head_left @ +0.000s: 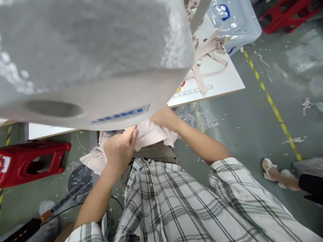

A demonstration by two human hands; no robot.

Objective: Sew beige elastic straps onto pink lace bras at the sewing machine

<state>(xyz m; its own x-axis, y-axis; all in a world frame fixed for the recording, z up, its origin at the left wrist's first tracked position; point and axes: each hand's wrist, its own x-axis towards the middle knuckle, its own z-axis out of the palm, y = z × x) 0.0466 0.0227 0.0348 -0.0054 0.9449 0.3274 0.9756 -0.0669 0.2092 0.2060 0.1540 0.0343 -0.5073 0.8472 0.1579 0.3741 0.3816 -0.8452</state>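
A large grey and white JUKI sewing machine head (121, 97) fills the upper left and hides part of what lies beneath it. My left hand (118, 148) is closed just below its lower edge, thumb and fingers pinching the pale pink fabric (148, 134). That fabric hangs over my lap, with patterned lace (94, 156) beside it on the left. Only the back and wrist of my right hand (164, 117) show, at the fabric's right side; its fingers disappear behind the machine head.
Pink fabric strips (210, 50) and a ruler (193, 91) lie on the white tabletop (227, 77). A clear plastic box (234, 20) stands behind. Red stools (32, 161) flank the work place. Another person's foot (271, 169) is at right, on the scrap-strewn floor.
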